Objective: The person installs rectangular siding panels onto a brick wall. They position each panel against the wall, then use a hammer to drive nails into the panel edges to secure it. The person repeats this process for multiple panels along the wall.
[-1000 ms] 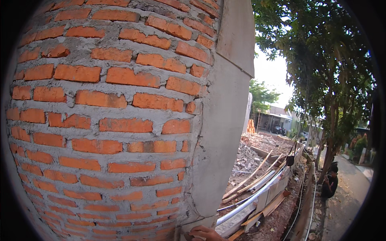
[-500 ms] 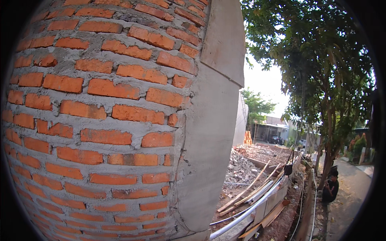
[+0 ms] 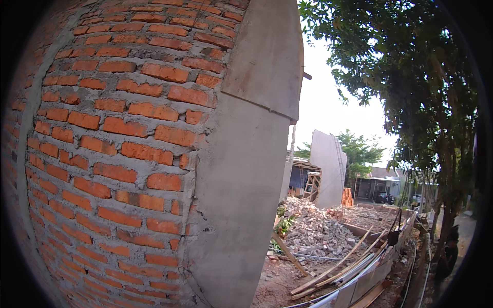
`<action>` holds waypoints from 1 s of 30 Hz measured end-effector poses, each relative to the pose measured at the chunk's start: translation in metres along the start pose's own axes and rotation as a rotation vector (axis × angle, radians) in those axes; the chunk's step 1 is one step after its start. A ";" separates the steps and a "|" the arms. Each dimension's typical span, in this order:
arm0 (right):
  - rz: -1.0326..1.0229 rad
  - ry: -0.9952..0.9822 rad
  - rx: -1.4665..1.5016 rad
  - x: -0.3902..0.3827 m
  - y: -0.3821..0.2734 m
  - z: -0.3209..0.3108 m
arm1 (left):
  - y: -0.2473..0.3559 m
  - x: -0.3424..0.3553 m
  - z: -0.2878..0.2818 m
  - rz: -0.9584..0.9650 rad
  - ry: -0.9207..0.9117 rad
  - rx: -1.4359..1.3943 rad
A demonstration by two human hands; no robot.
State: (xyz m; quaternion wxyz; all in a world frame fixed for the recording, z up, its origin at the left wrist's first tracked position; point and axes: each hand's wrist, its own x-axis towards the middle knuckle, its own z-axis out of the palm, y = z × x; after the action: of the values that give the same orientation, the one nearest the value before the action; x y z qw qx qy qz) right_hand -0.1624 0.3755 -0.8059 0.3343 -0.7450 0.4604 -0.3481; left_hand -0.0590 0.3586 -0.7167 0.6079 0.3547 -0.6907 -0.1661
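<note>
Neither of my hands shows in the head view. Close in front, on the left, rises a brick wall (image 3: pixel 117 169) of orange bricks set in rough grey mortar. Its right end meets a smooth grey concrete column (image 3: pixel 233 179). A flat grey-brown panel (image 3: pixel 264 61) covers the upper part of that column, its lower edge standing slightly proud. A thin crack or wire runs down the seam between bricks and concrete.
Beyond the column lies a rubble heap (image 3: pixel 321 226). Long wooden planks (image 3: pixel 334 267) and pale pipes lie along a low wall. A grey wall slab (image 3: pixel 327 169) stands farther back. At right grow a leafy tree (image 3: pixel 431 102) and, beneath it, a dark-clothed person (image 3: pixel 451 254).
My view has turned right and drawn back from the wall. The column has shifted left, and more of the rubble, the wall slab and a wooden frame now show.
</note>
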 end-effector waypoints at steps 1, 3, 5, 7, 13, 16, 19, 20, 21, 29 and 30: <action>-0.004 -0.005 0.007 0.000 0.003 -0.003 | 0.001 0.001 0.005 -0.002 0.000 0.004; -0.010 -0.015 0.028 0.002 0.008 -0.007 | 0.002 0.002 0.013 -0.004 0.001 0.012; -0.016 -0.025 0.045 0.003 0.010 -0.009 | 0.003 0.003 0.018 -0.008 0.002 0.026; -0.020 -0.036 0.061 0.006 0.012 -0.011 | 0.004 0.003 0.022 -0.011 0.003 0.036; -0.030 -0.040 0.079 0.011 0.014 -0.008 | 0.002 0.002 0.023 -0.015 0.003 0.048; -0.018 -0.040 0.081 0.013 0.012 -0.006 | 0.001 -0.001 0.022 -0.016 0.002 0.047; -0.010 -0.039 0.076 0.014 0.010 -0.001 | -0.001 -0.006 0.018 -0.015 0.010 0.045; -0.009 -0.038 0.071 0.014 0.010 0.001 | -0.002 -0.009 0.016 -0.013 0.011 0.043; -0.009 -0.034 0.066 0.014 0.009 0.003 | -0.003 -0.012 0.013 -0.011 0.014 0.042; -0.101 0.092 -0.052 0.033 -0.014 0.033 | -0.027 -0.059 -0.062 0.044 0.092 0.073; -0.171 0.136 -0.106 0.041 -0.025 0.032 | -0.033 -0.065 -0.080 0.058 0.119 0.093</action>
State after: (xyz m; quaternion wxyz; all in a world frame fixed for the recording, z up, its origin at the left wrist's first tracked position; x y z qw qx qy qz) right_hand -0.1106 0.3520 -0.7941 0.2315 -0.7729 0.4344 -0.4005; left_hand 0.0277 0.3970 -0.7685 0.6355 0.3716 -0.6702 -0.0948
